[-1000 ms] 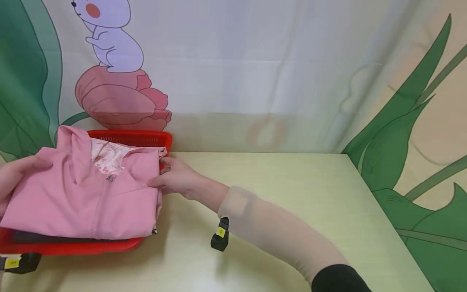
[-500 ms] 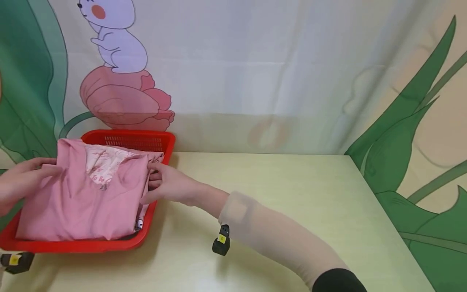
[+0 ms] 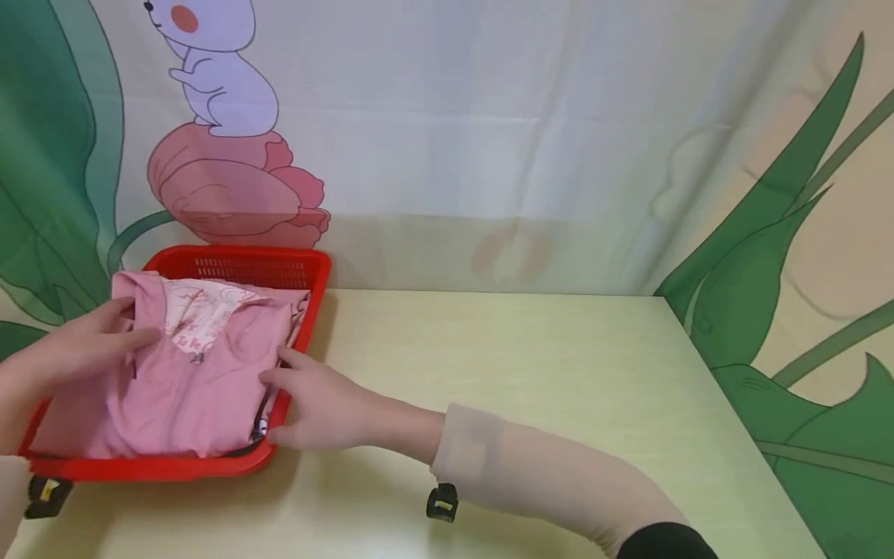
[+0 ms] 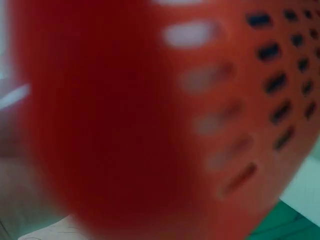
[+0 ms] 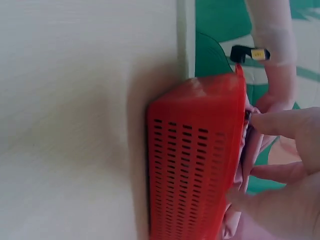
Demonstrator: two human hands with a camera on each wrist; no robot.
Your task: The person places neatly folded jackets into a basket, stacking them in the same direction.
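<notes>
A folded pink zip-up hooded jacket (image 3: 181, 404), with a white printed patch at its neck, lies in the red plastic basket (image 3: 161, 470) at the left of the table. My left hand (image 3: 91, 341) rests on the jacket's left side, fingers extended. At the basket's right rim, my right hand (image 3: 324, 400) touches the jacket's edge with its fingertips, and its thumb is by the rim. The right wrist view has this hand's fingers (image 5: 280, 172) beside the basket's perforated wall (image 5: 185, 165). Basket wall (image 4: 260, 100) fills most of the left wrist view, hiding the left fingers.
The pale table (image 3: 489, 373) extends to the right of the basket. Behind stands a printed curtain (image 3: 447, 140) with a cartoon animal, and green leaf shapes (image 3: 754, 310) are at the right. A dark layer shows under the jacket near the basket's front right corner.
The jacket has gone down from above the basket into it. My left hand has moved rightward over the jacket; my right hand has loosened and slid down toward the basket's near right corner.
</notes>
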